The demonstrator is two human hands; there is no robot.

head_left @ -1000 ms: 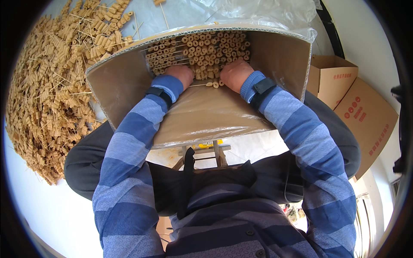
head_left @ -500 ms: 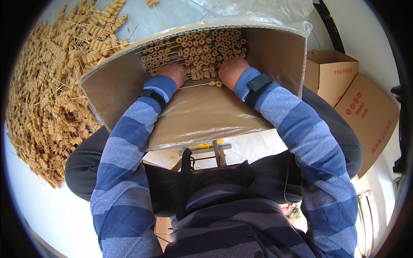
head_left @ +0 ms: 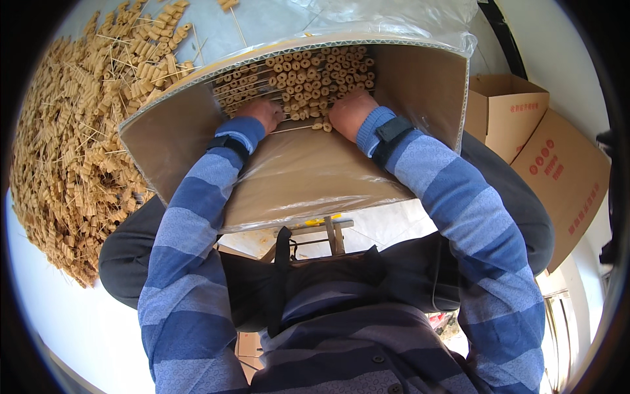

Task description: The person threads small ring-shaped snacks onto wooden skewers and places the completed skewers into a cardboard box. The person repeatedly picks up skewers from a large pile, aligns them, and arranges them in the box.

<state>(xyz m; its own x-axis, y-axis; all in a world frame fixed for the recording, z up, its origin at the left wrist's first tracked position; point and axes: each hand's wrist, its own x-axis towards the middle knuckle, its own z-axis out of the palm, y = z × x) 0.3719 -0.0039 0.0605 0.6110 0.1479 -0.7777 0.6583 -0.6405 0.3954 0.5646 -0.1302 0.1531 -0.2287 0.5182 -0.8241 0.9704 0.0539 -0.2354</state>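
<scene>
A cardboard box (head_left: 315,174) lined with clear plastic lies tilted before me, its opening facing me. Packed inside are rows of skewers (head_left: 305,75) strung with tan, hollow rolled pieces, their bare sticks pointing left. Deep in the box, my left hand (head_left: 262,114) is closed at the bare stick ends. My right hand (head_left: 353,113) has its fingers curled against the rolled pieces at the other end. Between the hands, one loose-lying skewer (head_left: 321,124) rests at the near edge of the rows. My fingertips are partly hidden, so the exact grip is hard to see.
A large heap of similar skewers (head_left: 72,157) covers the left side. Plastic sheeting (head_left: 367,20) lies beyond the box. At the right stand an open carton (head_left: 515,108) and another carton (head_left: 564,177) leaning beside it. A wooden stand (head_left: 333,233) shows under the box.
Both hands have shifted slightly within the box. The pieces on the near skewer have moved a little left and up, and the box's near edge has dipped slightly toward me.
</scene>
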